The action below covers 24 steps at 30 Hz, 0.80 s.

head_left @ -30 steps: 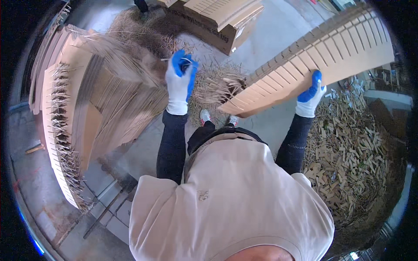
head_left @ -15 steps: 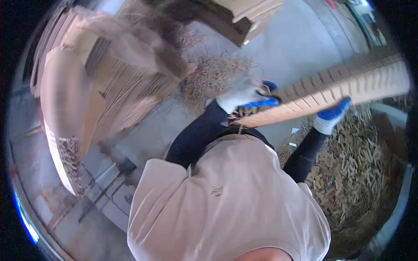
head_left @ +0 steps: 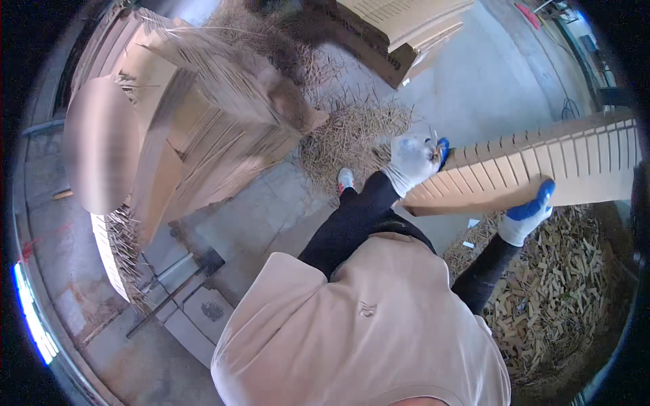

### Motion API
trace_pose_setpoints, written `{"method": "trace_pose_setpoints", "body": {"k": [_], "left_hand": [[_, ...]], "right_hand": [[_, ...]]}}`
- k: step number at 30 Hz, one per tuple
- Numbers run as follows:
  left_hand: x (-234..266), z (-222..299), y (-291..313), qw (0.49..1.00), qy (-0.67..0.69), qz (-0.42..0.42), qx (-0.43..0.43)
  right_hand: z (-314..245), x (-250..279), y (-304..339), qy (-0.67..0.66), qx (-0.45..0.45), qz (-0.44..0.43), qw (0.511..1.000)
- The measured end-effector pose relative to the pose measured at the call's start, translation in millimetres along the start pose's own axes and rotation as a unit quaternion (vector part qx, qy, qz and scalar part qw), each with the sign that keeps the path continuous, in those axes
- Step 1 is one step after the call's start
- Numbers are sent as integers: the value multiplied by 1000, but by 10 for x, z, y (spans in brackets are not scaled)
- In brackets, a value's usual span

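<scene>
A long stack of tan cardboard [head_left: 487,179], cut with a row of slits along its edge, lies slanting across my front toward the right. My right hand [head_left: 529,215], in a white and blue work glove, grips its near lower side, with the blue-coated fingers laid against the cardboard. At the stack's left end, my left hand [head_left: 414,162], gloved the same way, is closed with its back upward. Small brown cardboard scraps [head_left: 435,150] poke out between its fingers; most of what it holds is hidden.
Cardboard offcuts fill a large round container [head_left: 542,291] at the right. Thin strips [head_left: 359,135] are heaped on the floor ahead. Bundled cardboard sheets [head_left: 217,149] stand at left, and more cardboard [head_left: 413,24] lies at the far side. A metal bar [head_left: 162,304] rests at lower left.
My left hand has moved right and turned, its fingers now curled with the back up. The stack has tipped to show more of its slit side. My right hand has shifted slightly down.
</scene>
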<state>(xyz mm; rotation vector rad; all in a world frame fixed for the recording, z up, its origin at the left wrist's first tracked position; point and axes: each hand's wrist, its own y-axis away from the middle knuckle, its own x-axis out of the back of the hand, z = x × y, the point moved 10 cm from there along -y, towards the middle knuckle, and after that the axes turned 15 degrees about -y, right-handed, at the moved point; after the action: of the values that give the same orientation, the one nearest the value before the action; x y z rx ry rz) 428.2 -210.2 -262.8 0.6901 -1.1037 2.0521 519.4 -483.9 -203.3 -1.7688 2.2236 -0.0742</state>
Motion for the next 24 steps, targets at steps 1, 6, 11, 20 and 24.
{"method": "trace_pose_setpoints", "body": {"k": [1,6,11,20,24], "left_hand": [[22,-19,-33,1000,-19,8,-1],[99,-128,-298,999,-23,22,36],[-386,-202,-246,885,417,-177,110],[312,307,-281,946,238,-208,-79],[570,343,-403,949,265,-168,-30]], "right_hand": [[-4,-7,32,-13,-20,9,1000],[-330,-325,93,15,82,-23,996],[-132,-167,-144,-71,-33,12,997],[-172,-371,-260,-228,25,-26,973],[252,-273,-121,-338,-103,-39,935]]}}
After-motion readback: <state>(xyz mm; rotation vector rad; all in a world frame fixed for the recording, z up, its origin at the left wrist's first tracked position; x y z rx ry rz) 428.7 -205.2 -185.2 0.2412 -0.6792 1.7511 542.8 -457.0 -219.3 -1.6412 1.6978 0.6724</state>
